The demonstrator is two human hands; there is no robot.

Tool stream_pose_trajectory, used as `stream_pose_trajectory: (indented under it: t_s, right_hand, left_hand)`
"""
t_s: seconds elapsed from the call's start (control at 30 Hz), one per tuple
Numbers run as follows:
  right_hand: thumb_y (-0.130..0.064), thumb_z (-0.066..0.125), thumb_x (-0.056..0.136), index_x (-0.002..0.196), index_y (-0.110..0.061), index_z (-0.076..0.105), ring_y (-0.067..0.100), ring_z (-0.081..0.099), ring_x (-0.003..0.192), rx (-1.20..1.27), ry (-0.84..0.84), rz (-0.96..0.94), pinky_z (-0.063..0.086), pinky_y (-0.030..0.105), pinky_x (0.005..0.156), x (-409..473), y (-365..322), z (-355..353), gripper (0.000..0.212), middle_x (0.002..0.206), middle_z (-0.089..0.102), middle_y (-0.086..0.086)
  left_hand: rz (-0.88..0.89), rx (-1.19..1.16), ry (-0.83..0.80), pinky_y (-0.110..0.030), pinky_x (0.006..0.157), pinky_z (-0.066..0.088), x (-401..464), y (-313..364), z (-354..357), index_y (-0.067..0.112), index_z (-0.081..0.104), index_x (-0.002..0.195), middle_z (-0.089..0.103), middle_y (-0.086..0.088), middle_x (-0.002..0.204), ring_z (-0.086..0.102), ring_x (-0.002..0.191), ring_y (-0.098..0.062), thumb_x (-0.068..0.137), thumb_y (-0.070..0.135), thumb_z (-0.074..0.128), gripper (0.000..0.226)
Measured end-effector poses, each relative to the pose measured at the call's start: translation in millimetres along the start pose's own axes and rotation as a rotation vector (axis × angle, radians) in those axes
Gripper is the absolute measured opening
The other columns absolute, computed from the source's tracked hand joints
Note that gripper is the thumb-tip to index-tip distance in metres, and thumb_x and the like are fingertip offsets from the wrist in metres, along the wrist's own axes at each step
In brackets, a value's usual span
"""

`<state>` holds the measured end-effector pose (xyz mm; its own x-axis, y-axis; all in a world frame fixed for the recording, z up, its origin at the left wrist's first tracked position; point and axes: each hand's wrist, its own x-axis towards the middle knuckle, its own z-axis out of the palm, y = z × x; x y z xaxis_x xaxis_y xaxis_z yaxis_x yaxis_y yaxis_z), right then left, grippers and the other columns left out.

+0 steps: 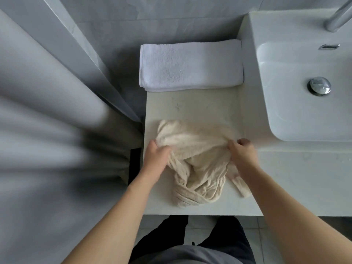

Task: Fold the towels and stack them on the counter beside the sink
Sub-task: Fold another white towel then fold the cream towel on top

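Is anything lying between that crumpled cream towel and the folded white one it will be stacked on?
Nothing visible. Only a bare strip of counter separates the cream towel, gripped by the left hand and right hand, from the folded white towel at the back.

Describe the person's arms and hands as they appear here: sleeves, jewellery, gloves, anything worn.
Both forearms are bare up to the frame's lower edge; no sleeves show. The left hand and right hand wear no gloves, and no watch, bracelet or ring is visible on either wrist or on the fingers that show. Below the arms, a grey top and dark trousers are in view.
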<state>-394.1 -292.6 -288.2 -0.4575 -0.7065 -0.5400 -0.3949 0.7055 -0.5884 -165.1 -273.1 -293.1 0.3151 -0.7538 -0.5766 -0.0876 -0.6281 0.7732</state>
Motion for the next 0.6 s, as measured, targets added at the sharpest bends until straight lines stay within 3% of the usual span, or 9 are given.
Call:
stream_pose_trajectory:
  t_s: [0.07,0.17,0.23,0.3,0.4,0.47,0.53,0.6]
  right_hand:
    - [-0.041,0.059,0.082,0.085,-0.011,0.058,0.024,0.057,0.074,0.085,0.01,-0.093,0.043,0.03,0.062,-1.2,-5.5,-3.0,0.03,0.077,0.058,0.001]
    - [-0.025,0.064,0.087,0.089,-0.01,0.051,0.011,0.046,0.064,0.221,-0.061,-0.243,0.039,0.013,0.05,-3.4,-23.0,-1.8,0.02,0.077,0.049,-0.003]
    - [-0.013,0.059,0.084,0.081,-0.012,0.044,0.012,0.038,0.063,0.27,-0.061,-0.293,0.036,0.018,0.051,-0.7,-31.5,-0.2,0.015,0.073,0.04,-0.002]
    - [-0.019,0.055,0.076,0.077,-0.015,0.043,0.014,0.04,0.066,0.369,-0.064,-0.255,0.04,0.029,0.059,2.4,-38.6,-0.5,0.013,0.073,0.041,0.001]
    - [-0.022,0.049,0.067,0.08,-0.015,0.046,0.02,0.044,0.07,0.529,-0.087,-0.128,0.042,0.036,0.062,7.8,-45.6,-2.1,0.015,0.077,0.045,0.006]
    - [-0.015,0.047,0.074,0.078,-0.016,0.043,0.016,0.038,0.065,0.564,-0.085,-0.099,0.034,0.029,0.055,10.3,-52.1,-3.2,0.006,0.074,0.041,0.002]
    - [-0.003,0.043,0.081,0.077,-0.018,0.043,0.013,0.036,0.063,0.587,-0.092,-0.063,0.03,0.025,0.05,13.7,-62.2,-2.5,0.016,0.074,0.04,-0.001]
    - [0.008,0.038,0.08,0.078,-0.019,0.047,0.013,0.038,0.058,0.657,-0.117,-0.047,0.032,0.022,0.044,18.6,-80.4,-5.2,0.028,0.071,0.043,0.0]
  left_hand:
    - [0.055,-0.287,0.006,-0.027,0.075,0.052,1.1,16.1,-12.4,0.013,0.068,0.097,0.074,0.004,0.087,0.068,0.086,-0.011,0.09,0.014,0.059,0.012]
    - [-0.19,-0.555,-0.098,-0.042,0.097,0.05,13.4,28.3,-27.3,0.01,0.067,0.124,0.072,-0.013,0.117,0.067,0.111,-0.027,0.092,0.049,0.046,0.055]
    - [-0.338,-0.516,-0.171,-0.045,0.098,0.05,18.3,30.7,-34.3,0.016,0.067,0.126,0.072,-0.013,0.12,0.067,0.112,-0.029,0.098,0.057,0.039,0.057]
    - [-0.357,-0.485,-0.195,-0.044,0.09,0.054,21.2,29.5,-37.7,0.018,0.064,0.129,0.071,-0.011,0.122,0.068,0.111,-0.028,0.102,0.043,0.047,0.04]
    - [-0.266,-0.492,-0.043,-0.046,0.088,0.056,24.7,28.0,-41.3,0.021,0.053,0.126,0.068,-0.011,0.12,0.067,0.108,-0.028,0.1,0.018,0.057,0.026]
    - [-0.151,-0.362,0.053,-0.048,0.096,0.054,27.7,31.1,-42.9,0.026,0.047,0.118,0.062,-0.007,0.118,0.064,0.111,-0.028,0.099,0.018,0.057,0.023]
    - [-0.004,-0.219,0.095,-0.047,0.097,0.053,29.3,40.5,-42.2,0.03,0.045,0.108,0.058,-0.003,0.115,0.061,0.114,-0.027,0.098,0.025,0.056,0.015]
    - [0.129,-0.212,0.097,-0.04,0.089,0.054,31.8,56.1,-39.7,0.029,0.045,0.101,0.056,-0.001,0.11,0.06,0.106,-0.02,0.098,0.022,0.053,0.012]
